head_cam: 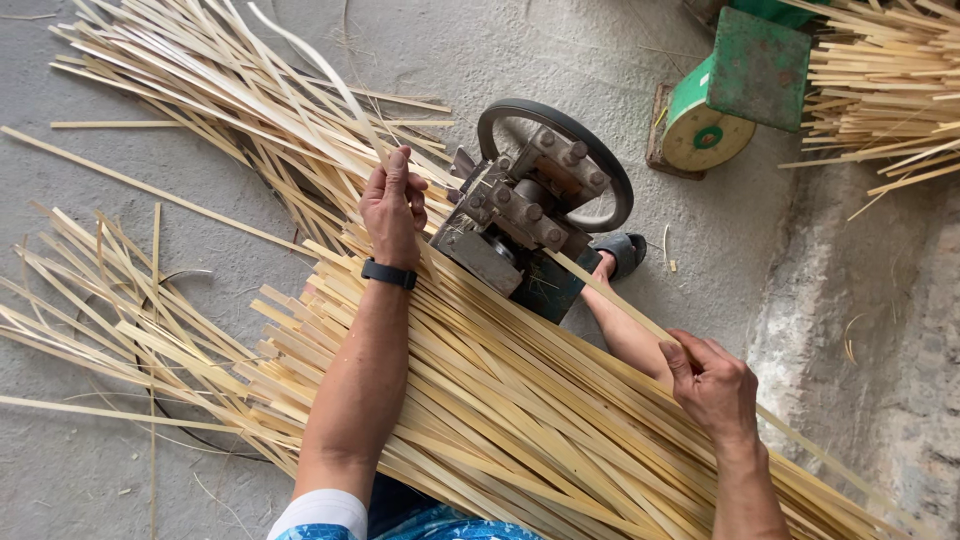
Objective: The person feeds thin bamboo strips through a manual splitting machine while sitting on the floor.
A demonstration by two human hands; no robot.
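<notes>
Strips of split bamboo (520,420) pile across my lap. My right hand (712,385) pinches one strip (610,295) feeding the splitter (525,215) mid-frame; my left hand (393,210) grips its thin output (330,90). Fingers near the rollers risk pinching; edges may cut.

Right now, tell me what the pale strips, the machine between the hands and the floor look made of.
Strips: likely split bamboo or wood, pale yellow, matte, thin and bending. Machine: metal, grey and dull, with bolt heads and a dark-rimmed wheel, maybe rubber. Floor: looks like bare concrete, grey and rough.
</notes>
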